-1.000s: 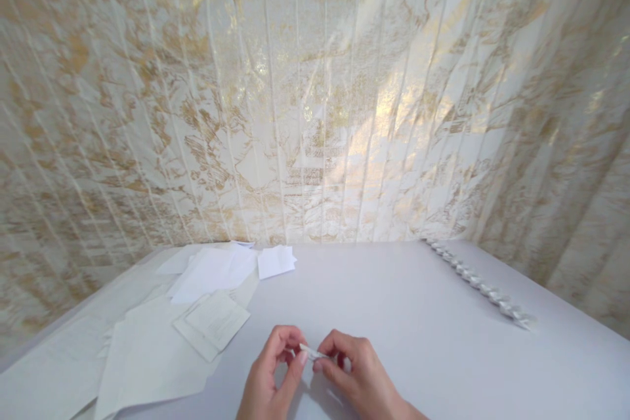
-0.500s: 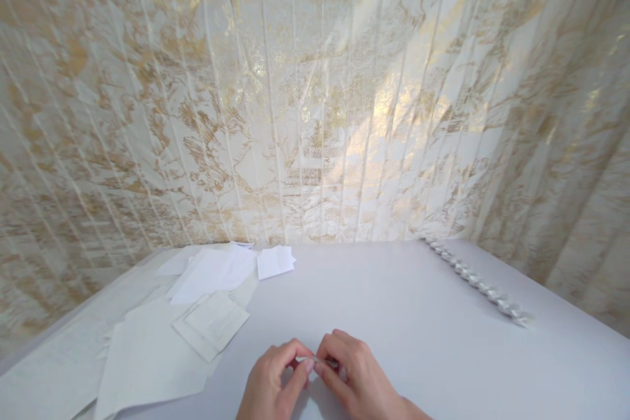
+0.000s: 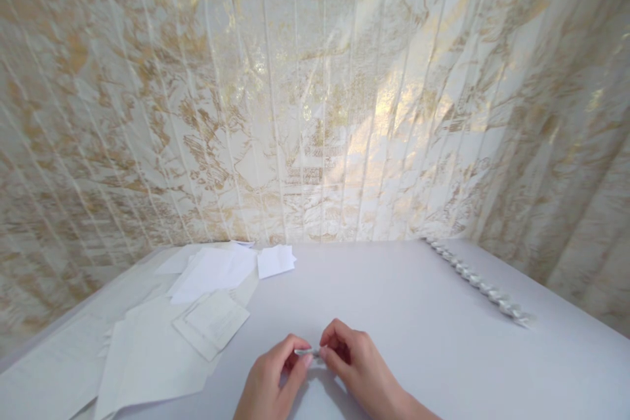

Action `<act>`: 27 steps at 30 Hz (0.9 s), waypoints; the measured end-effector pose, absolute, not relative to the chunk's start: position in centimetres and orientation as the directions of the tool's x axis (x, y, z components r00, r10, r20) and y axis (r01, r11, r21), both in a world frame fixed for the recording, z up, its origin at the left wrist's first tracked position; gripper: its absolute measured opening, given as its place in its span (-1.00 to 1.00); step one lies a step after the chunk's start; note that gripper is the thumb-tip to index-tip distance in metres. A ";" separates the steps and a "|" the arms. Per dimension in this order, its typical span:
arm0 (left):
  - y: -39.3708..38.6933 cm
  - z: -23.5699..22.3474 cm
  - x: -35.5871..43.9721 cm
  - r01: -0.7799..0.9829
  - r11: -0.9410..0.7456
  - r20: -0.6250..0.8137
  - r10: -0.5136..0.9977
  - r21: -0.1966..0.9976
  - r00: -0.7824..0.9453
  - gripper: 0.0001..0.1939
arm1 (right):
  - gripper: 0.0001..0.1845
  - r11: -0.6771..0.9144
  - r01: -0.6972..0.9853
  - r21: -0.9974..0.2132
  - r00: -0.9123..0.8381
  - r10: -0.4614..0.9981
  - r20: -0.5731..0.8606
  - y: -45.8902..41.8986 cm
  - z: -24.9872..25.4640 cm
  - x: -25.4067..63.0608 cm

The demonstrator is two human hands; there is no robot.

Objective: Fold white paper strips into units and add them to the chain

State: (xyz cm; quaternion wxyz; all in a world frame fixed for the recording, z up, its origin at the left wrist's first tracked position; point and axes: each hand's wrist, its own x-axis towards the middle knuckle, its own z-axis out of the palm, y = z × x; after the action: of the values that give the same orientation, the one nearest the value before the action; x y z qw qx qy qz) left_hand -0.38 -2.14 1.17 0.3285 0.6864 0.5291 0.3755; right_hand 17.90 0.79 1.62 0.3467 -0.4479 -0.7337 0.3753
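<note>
Near the front of the table, my left hand [image 3: 275, 374] pinches one end of a small, narrow piece of folded paper [image 3: 306, 352] between thumb and fingertips. The thumb and forefinger of my right hand [image 3: 358, 362] are closed at the piece's other end. Pale and thin, the piece sits level just above the tabletop; its exact folds are too small to make out. The remaining fingers of both hands curl inward and are partly hidden.
White paper sheets [image 3: 211, 272] and off-white sheets [image 3: 152, 354] overlap on the left. Smaller paper rectangles [image 3: 219, 321] lie on them, and a small white stack [image 3: 275, 261] sits at the back. A silvery linked strip [image 3: 475, 279] lies right. A patterned curtain [image 3: 315, 111] hangs behind.
My right hand has shifted slightly right and upward, with its fingers lifted more. More of the paper piece now shows between the hands. My left hand has barely moved.
</note>
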 end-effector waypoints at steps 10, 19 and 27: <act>-1.9 -0.2 -0.4 0.673 -0.274 0.229 0.961 0.687 0.157 -0.81 | -0.76 0.423 0.418 -0.804 -0.377 0.886 0.269 0.5 1.5 17.7; -1.8 -1.2 -0.1 0.798 -0.283 0.225 0.956 0.532 0.189 -0.69 | -0.69 0.516 0.486 -0.706 -0.446 0.841 0.308 -0.1 2.2 17.5; -1.8 -1.9 0.3 0.755 -0.302 0.249 0.950 0.582 0.188 -0.67 | -0.64 0.531 0.460 -0.712 -0.463 0.827 0.318 0.0 1.7 17.5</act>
State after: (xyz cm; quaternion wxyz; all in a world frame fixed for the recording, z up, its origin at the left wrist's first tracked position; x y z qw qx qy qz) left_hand 0.27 -1.85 -1.94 0.1674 0.7522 0.5667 0.2915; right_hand 17.49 0.02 1.71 0.3324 -0.3976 -0.8093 0.2765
